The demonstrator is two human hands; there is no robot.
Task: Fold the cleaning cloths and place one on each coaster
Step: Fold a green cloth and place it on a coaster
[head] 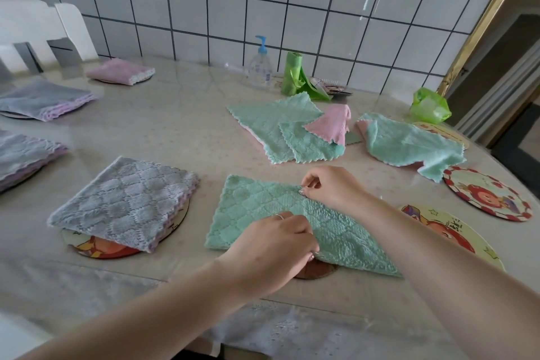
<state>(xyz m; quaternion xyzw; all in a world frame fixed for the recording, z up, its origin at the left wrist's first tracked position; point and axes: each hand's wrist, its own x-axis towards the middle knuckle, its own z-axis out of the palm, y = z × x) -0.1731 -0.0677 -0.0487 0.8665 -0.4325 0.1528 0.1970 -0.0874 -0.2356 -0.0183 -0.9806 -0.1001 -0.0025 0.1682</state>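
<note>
The pale table (181,131) spreads around my grip. A green cloth (257,213) lies under both hands, over a brown coaster (317,270) that peeks out just below my left hand (271,245). That hand pinches the cloth's near edge; my right hand (330,187) pinches its far edge, straight beyond. To fold well, I judge I should carry both pinched points over together and match the scalloped edges before pressing flat. Left of my grip, a folded grey cloth (125,202) rests on a coaster. Beyond my grip lie unfolded green cloths (277,123); to the right, two bare picture coasters (486,193). The far pump bottle (260,67) carries a label too small to read.
</note>
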